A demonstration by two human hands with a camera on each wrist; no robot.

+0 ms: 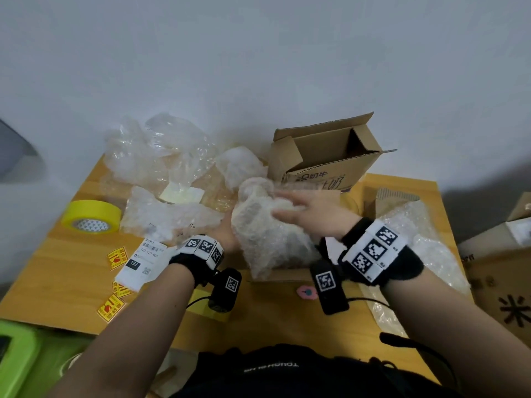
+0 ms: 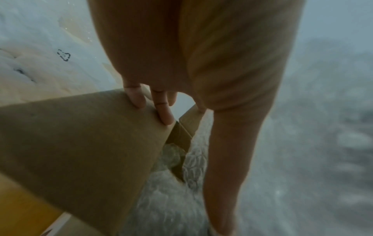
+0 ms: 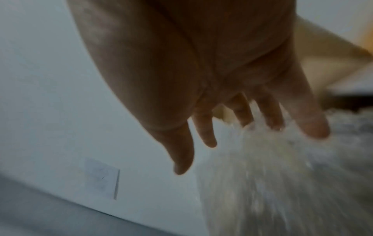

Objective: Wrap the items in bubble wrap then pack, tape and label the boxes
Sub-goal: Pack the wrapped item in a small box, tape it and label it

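Note:
A large bubble-wrapped bundle (image 1: pixel 267 234) stands tilted in a low cardboard box (image 1: pixel 275 276) at the table's middle. My right hand (image 1: pixel 298 208) lies flat on the bundle's top, fingers (image 3: pixel 206 135) straight and spread over the bubble wrap (image 3: pixel 262 175). My left hand (image 1: pixel 227 235) is at the bundle's left side, mostly hidden behind it. In the left wrist view its fingers (image 2: pixel 163 115) rest on the edge of a box flap (image 2: pixel 80 143), while the thumb stretches straight down along the bundle (image 2: pixel 312 143).
A second open cardboard box (image 1: pixel 324 156) stands at the back. Loose bubble wrap (image 1: pixel 161 150) and a yellow tape roll (image 1: pixel 92 216) lie left. A shipping label (image 1: pixel 140 262) and yellow stickers (image 1: pixel 110 307) lie front left. More bubble wrap (image 1: pixel 425 239) and boxes (image 1: pixel 502 268) sit right.

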